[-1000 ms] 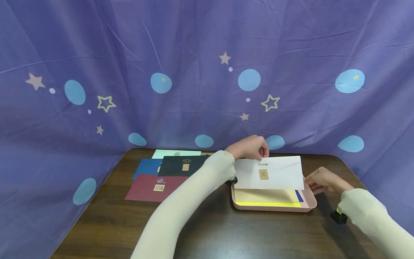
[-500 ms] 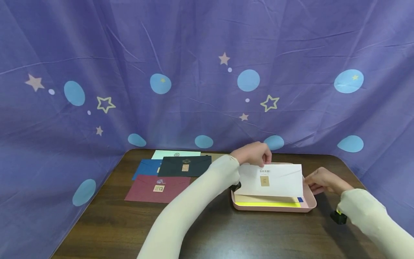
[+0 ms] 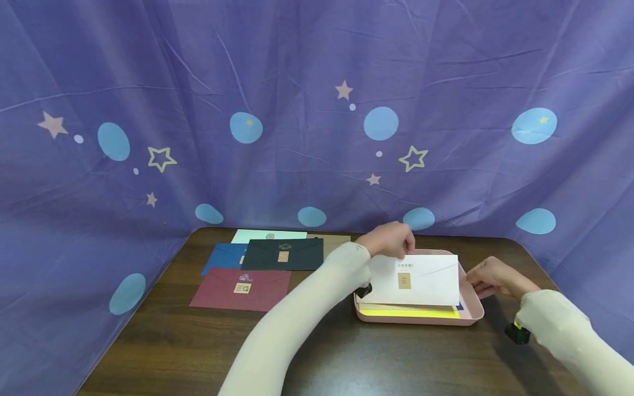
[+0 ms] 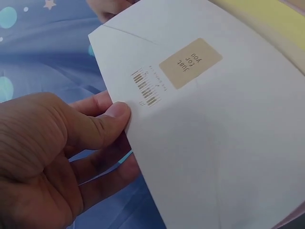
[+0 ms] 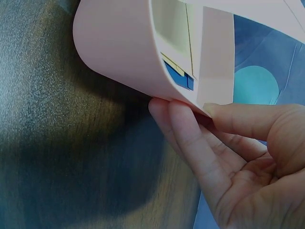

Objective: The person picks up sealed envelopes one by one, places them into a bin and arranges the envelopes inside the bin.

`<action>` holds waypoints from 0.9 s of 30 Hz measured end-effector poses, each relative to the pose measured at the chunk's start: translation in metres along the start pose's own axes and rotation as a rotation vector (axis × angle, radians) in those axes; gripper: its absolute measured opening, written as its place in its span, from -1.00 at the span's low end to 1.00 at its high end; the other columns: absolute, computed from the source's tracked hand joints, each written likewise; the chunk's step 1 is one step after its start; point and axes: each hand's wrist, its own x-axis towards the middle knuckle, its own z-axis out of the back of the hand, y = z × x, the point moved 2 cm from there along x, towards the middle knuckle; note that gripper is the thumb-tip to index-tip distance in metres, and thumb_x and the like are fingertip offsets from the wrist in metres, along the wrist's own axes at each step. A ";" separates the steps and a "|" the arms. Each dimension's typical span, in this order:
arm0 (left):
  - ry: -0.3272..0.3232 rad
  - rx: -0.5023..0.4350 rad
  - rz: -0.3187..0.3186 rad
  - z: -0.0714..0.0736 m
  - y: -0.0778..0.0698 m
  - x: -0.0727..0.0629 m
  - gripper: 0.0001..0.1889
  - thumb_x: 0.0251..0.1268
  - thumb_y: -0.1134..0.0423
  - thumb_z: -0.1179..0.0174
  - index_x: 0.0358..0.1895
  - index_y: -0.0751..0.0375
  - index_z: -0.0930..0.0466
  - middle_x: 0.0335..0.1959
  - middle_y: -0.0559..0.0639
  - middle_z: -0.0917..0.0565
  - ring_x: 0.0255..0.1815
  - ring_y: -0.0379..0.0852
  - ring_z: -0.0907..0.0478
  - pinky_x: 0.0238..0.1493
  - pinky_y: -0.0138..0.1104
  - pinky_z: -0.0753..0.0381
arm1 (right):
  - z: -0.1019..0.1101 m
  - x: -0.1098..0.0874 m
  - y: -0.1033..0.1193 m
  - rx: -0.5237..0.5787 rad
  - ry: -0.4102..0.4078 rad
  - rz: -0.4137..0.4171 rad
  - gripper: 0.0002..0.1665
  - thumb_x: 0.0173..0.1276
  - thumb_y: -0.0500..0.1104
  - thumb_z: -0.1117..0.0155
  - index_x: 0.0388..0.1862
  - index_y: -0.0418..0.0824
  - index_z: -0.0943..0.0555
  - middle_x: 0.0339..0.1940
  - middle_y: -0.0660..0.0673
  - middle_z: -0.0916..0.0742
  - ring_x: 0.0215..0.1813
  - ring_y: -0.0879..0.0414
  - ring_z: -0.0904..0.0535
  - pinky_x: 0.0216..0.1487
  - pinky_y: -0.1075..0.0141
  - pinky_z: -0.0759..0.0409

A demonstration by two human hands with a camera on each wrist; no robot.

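Note:
My left hand point(image 3: 388, 239) pinches the far edge of a white envelope point(image 3: 431, 280) between thumb and fingers. The envelope bears gold print and a tan "Just for you" label point(image 4: 190, 63). It tilts low over a shallow pink tray point(image 3: 416, 319), its near edge just above the envelopes inside. Beneath it show a yellow envelope point(image 3: 408, 313), a cream one and a blue corner point(image 5: 178, 75). At the tray's right side, my right hand point(image 3: 500, 276) grips the rim, thumb on the inner side and fingers against the outside wall.
Left on the wooden table point(image 3: 317, 357) lie a maroon envelope point(image 3: 223, 289), a dark green one point(image 3: 307, 256), a blue one point(image 3: 220, 257), a mint one point(image 3: 247, 235) and a tan one point(image 3: 339, 240), partly overlapping. A purple patterned curtain point(image 3: 297, 176) hangs behind the table.
My left hand has lowered the white envelope into the tray area, covering more of the cream and yellow envelopes. My right hand has stayed on the tray's rim.

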 end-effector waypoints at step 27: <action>-0.079 0.077 0.127 -0.028 0.010 0.013 -0.70 0.23 0.52 -0.22 -0.56 0.04 -0.65 -0.61 -0.22 -0.46 -0.41 -0.24 -0.36 -0.23 -0.36 -0.36 | 0.000 0.000 0.008 -0.040 0.027 -0.031 -0.59 0.33 -0.34 -0.21 -0.03 -0.73 -0.57 -0.44 -0.11 -0.75 -0.37 0.12 -0.69 -0.24 0.17 -0.77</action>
